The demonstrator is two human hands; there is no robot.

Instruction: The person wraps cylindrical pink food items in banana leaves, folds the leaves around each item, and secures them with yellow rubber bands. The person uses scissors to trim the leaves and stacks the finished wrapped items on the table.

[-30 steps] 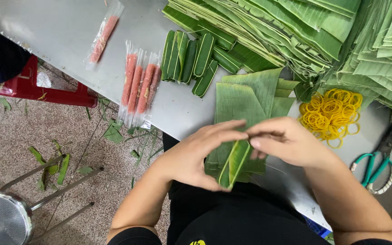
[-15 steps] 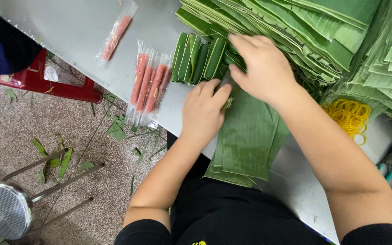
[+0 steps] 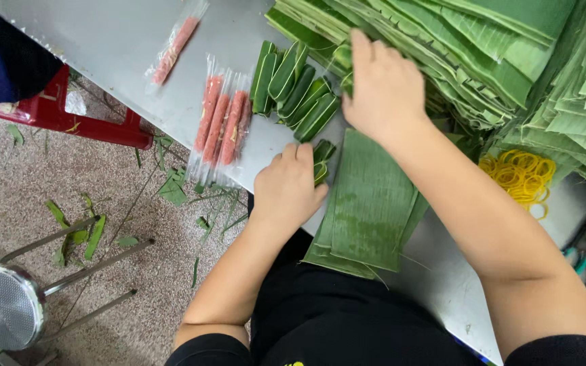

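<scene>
- Left hand point(image 3: 287, 188): rests low on the tabletop point(image 3: 116, 41), grip closed around a small leaf roll point(image 3: 321, 160) that sticks out past the fingertips at its 1 o'clock.
- Right hand point(image 3: 382, 88): reaches up-frame, palm down, fingers bent over the near end of the leaf stack point(image 3: 442, 47); whether the grip has hold of anything there cannot be told, the fingertips are hidden among the leaves.
- Flat leaves point(image 3: 367, 203): a small pile lies between the two forearms, at 4 o'clock from the left hand, partly under the right wrist and overhanging the tabletop edge.
- Finished rolls point(image 3: 293, 88): a row of green wrapped rolls side by side, at 12 o'clock from the left hand, just beside the right hand at its 9 o'clock.
- Sausages point(image 3: 222, 122): pink sticks in clear wrap, at 11 o'clock from the left hand; one more packet point(image 3: 174, 41) lies apart, farther up.
- Rubber bands point(image 3: 520, 173): yellow heap at 4 o'clock from the right hand, beyond the forearm.
- Scissors point(image 3: 578, 257): green-handled, at the right edge, partly cut off.
- Floor: leaf scraps point(image 3: 76, 230), a metal stool point(image 3: 1, 305) at lower left, a red stool point(image 3: 69, 115) at upper left.
</scene>
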